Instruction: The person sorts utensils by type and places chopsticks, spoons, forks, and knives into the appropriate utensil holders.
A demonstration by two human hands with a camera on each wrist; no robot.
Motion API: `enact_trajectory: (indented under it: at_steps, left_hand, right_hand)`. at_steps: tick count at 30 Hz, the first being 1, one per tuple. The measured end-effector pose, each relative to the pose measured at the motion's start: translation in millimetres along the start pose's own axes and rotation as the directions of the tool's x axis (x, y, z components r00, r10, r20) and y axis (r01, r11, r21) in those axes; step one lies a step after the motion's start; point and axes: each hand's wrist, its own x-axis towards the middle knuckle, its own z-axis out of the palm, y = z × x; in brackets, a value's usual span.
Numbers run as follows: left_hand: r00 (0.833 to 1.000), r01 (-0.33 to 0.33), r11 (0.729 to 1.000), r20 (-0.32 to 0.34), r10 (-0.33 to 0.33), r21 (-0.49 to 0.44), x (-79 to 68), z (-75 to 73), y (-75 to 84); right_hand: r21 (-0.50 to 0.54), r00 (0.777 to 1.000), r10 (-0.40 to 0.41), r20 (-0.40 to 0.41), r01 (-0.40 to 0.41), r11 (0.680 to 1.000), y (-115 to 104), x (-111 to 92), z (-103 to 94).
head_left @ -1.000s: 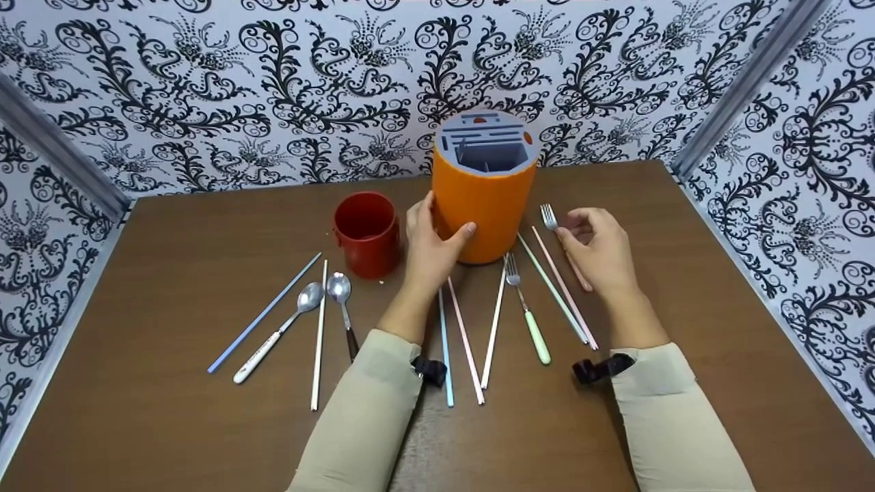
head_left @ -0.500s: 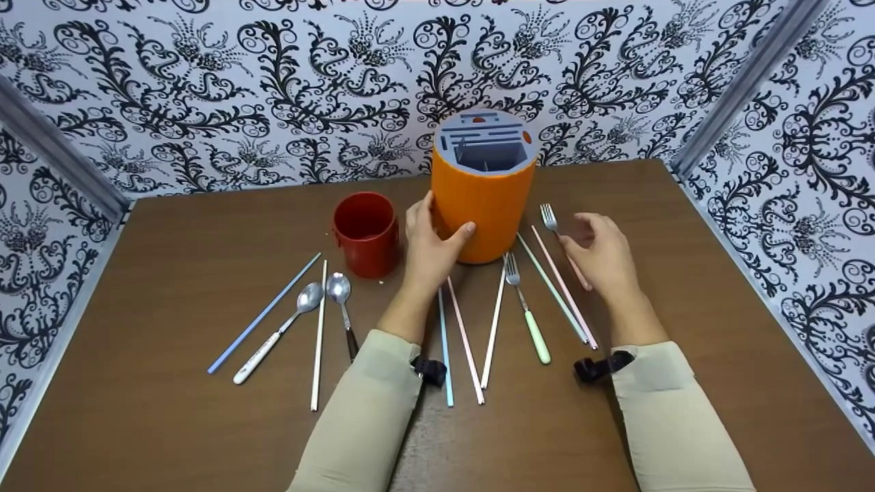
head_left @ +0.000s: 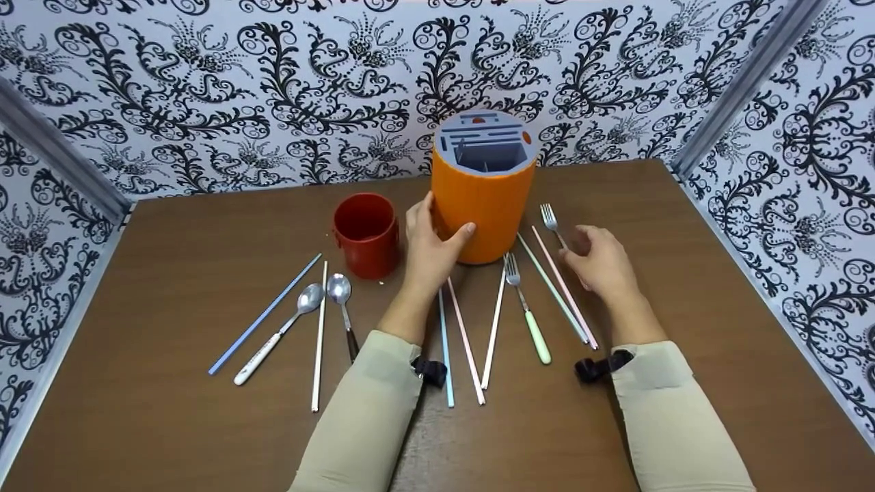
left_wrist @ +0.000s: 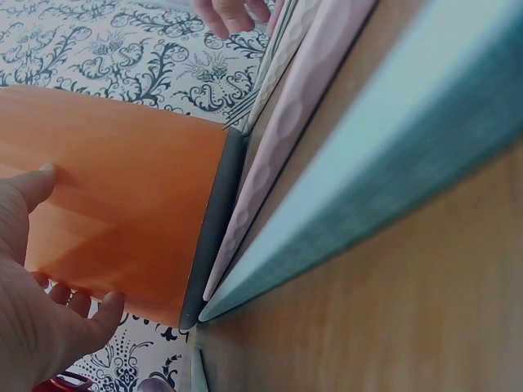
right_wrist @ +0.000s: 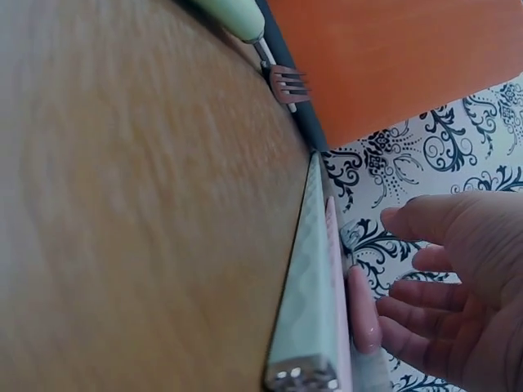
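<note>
In the head view my left hand (head_left: 431, 249) holds the side of a tall orange cutlery holder (head_left: 482, 212), its thumb on the front. The holder stands upright and has a grey slotted top. My right hand (head_left: 605, 263) hovers by a pink-handled fork (head_left: 549, 216) and covers part of its handle. In the right wrist view the fork's pink handle (right_wrist: 364, 310) lies beside the loosely bent fingers, with the thumb apart from them. A pink chopstick (head_left: 564, 287) and a green chopstick (head_left: 552, 290) lie left of that hand.
A red cup (head_left: 367, 239) stands left of the holder. Two spoons (head_left: 311, 297), a blue chopstick (head_left: 264, 313) and a white chopstick (head_left: 320, 335) lie left. A green-handled fork (head_left: 536, 338) and several more chopsticks lie in front of the holder. Patterned walls (head_left: 273, 89) surround the wooden table (head_left: 171, 424).
My right hand has shifted slightly towards me along the pink-handled fork, which stays in place. My left hand and the orange holder are still.
</note>
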Motion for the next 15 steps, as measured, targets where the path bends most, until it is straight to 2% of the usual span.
enact_trajectory:
  at_steps: [8,15]
  left_hand:
    - [1.0,0.002,1.0,-0.005,-0.002,0.001,-0.5,0.1,0.7]
    - [1.0,-0.004,1.0,0.003,0.004,-0.017,0.3,0.3,-0.1]
  right_hand:
    - [-0.012,0.998,0.026,0.055,-0.025,1.0,5.0,-0.6,1.1]
    - [-0.044,0.997,0.026,0.067,-0.024,0.999,7.7,-1.1,3.4]
